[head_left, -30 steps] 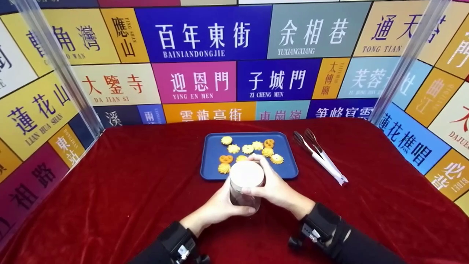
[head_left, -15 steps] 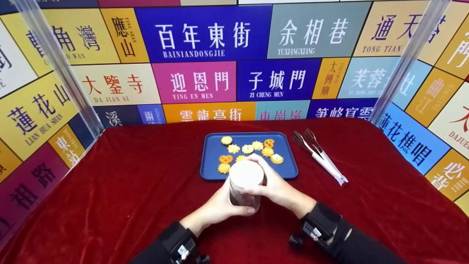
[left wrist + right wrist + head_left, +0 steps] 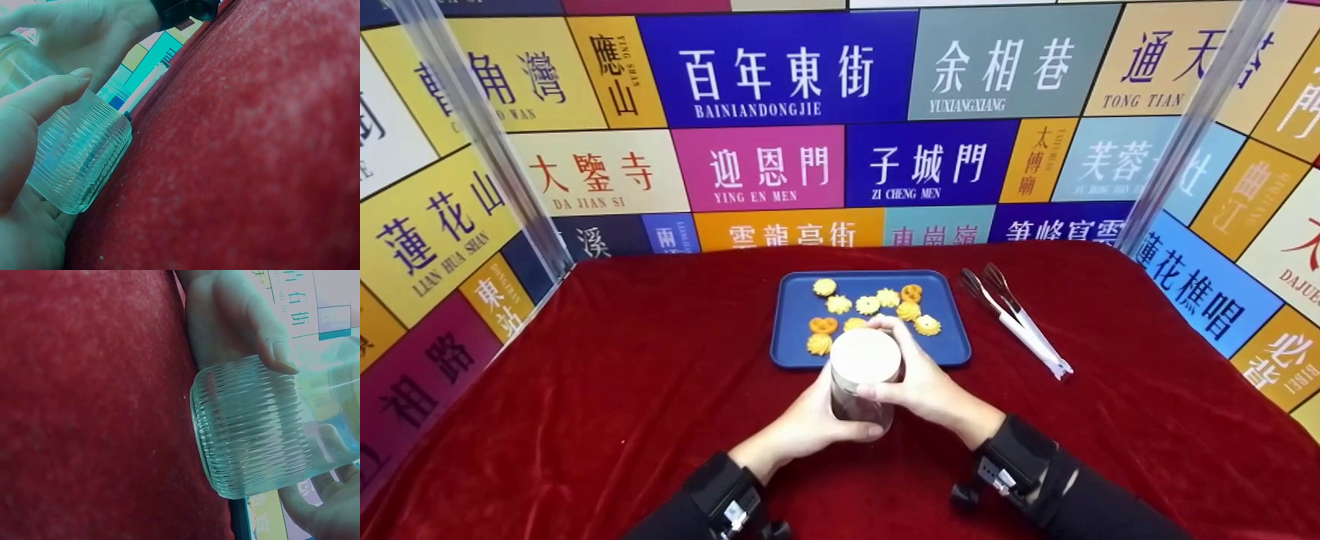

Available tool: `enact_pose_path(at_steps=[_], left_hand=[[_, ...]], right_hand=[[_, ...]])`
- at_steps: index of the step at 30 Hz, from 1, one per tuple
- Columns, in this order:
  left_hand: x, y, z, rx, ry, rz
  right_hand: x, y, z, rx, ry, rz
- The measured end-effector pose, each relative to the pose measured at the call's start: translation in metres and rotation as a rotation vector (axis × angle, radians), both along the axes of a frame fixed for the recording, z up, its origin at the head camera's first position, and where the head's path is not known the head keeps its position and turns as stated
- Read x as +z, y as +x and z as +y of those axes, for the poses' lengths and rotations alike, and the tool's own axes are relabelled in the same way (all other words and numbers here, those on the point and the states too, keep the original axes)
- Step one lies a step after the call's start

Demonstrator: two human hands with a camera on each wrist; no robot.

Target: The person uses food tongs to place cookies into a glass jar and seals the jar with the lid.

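Note:
A clear glass jar (image 3: 859,409) with a pale round lid (image 3: 866,356) is upright in front of the tray. My left hand (image 3: 804,426) grips the jar's body from the left, its thumb across the near side. Up at the lid, my right hand (image 3: 926,384) holds the rim, with the thumb in front and fingers behind. Both wrist views show the jar's ribbed lower part (image 3: 84,152) close to the red cloth; whether its base touches the cloth I cannot tell. No contents are visible in the ribbed part.
Behind the jar lies a blue tray (image 3: 791,300) with several cookies (image 3: 928,325), partly hidden by the jar and right hand. Tongs (image 3: 1024,324) with white handles lie right of it. Red cloth (image 3: 660,360) covers the table, and transparent posts (image 3: 1162,172) rise at its back corners.

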State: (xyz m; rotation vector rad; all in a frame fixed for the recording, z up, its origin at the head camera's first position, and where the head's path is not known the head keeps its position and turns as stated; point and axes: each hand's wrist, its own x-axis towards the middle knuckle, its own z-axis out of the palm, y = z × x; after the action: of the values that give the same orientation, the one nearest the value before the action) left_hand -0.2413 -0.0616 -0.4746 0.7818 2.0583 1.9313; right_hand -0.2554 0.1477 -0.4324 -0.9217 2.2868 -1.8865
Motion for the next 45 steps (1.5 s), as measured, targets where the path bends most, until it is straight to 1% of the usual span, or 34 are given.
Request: enact_pose_path(at_steps=[6,13,19,23,30,33,40,45], left_hand=[[0.0006,-0.0003,0.0002,-0.007,0.003,0.016],[-0.0001,0.0003,-0.0009,-0.004,-0.006,0.012],[-0.0001,0.0007,-0.0008,0.003,-0.007,0.006],[-0.0003,0.0003,-0.0010,0.004,-0.007,0.004],[-0.0010,0.0002,-0.0007,-0.014,0.018,0.001],[-0.0008,0.0002,-0.0004,-0.024,0.030,0.000],[0.0008,0.0011,0.0002,-0.014,0.016,0.002],[0.0007,0.0014,0.0001,-0.005,0.007,0.005]], right_hand=[[0.0007,0.0004,-0.0005,-0.012,0.003,0.006],[0.0014,-0.0003,-0.0003,-0.027,0.049,0.028],[0.0015,-0.0032,0.0013,0.031,0.024,0.018],[0.0009,-0.0044,0.0022,0.050,0.016,0.023],[-0.0019,-0.0039,0.0022,0.090,-0.027,0.030],[-0.0030,-0.0029,0.0015,0.065,-0.025,0.035],[-0.0032,-0.0010,0.0002,-0.030,0.034,0.016],[-0.0025,-0.0007,0.0004,-0.041,0.041,0.002]])
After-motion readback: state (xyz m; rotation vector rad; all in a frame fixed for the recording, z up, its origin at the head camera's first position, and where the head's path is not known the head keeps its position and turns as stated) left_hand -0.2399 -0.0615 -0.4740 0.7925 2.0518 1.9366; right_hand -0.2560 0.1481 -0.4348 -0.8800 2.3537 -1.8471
